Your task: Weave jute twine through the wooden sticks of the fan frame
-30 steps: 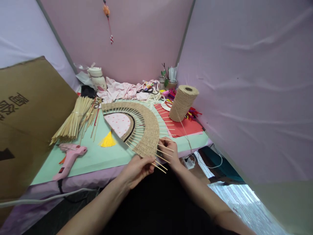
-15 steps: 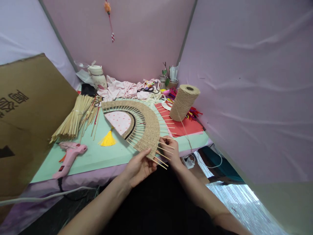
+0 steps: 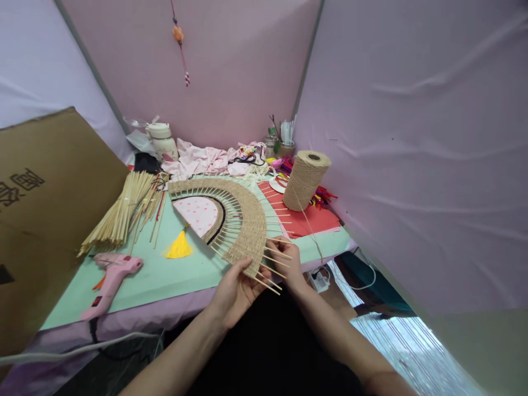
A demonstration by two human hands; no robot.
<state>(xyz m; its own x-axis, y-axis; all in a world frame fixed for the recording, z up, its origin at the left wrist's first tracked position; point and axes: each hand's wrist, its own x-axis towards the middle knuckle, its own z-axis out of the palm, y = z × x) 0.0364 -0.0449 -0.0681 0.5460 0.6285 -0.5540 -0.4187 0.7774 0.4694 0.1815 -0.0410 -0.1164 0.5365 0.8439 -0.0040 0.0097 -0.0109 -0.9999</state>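
A half-round woven fan (image 3: 251, 220) of twine on thin bamboo sticks lies tilted over the table's front edge, with a pink dotted cloth centre (image 3: 198, 214). My left hand (image 3: 237, 291) grips its lower end, thumb on top of the weave and fingers beneath. At the outer rim, my right hand (image 3: 286, 264) has its fingers curled in among the protruding stick ends; what they pinch is hidden. Behind it a twine spool (image 3: 305, 181) stands on red sheets (image 3: 317, 219), and a loose strand (image 3: 311, 231) hangs from it over the table edge.
On the left lie a pink glue gun (image 3: 111, 280), a yellow tassel (image 3: 179, 246) and a bundle of bamboo sticks (image 3: 121, 212). A cardboard box (image 3: 53, 220) blocks the left side. Crumpled pink cloth (image 3: 202, 157) and a white bottle (image 3: 162, 140) are at the back.
The whole view has tilted up slightly, so everything sits a little lower. Both hands keep their places on the fan, with the right fingers shifting slightly among the sticks.
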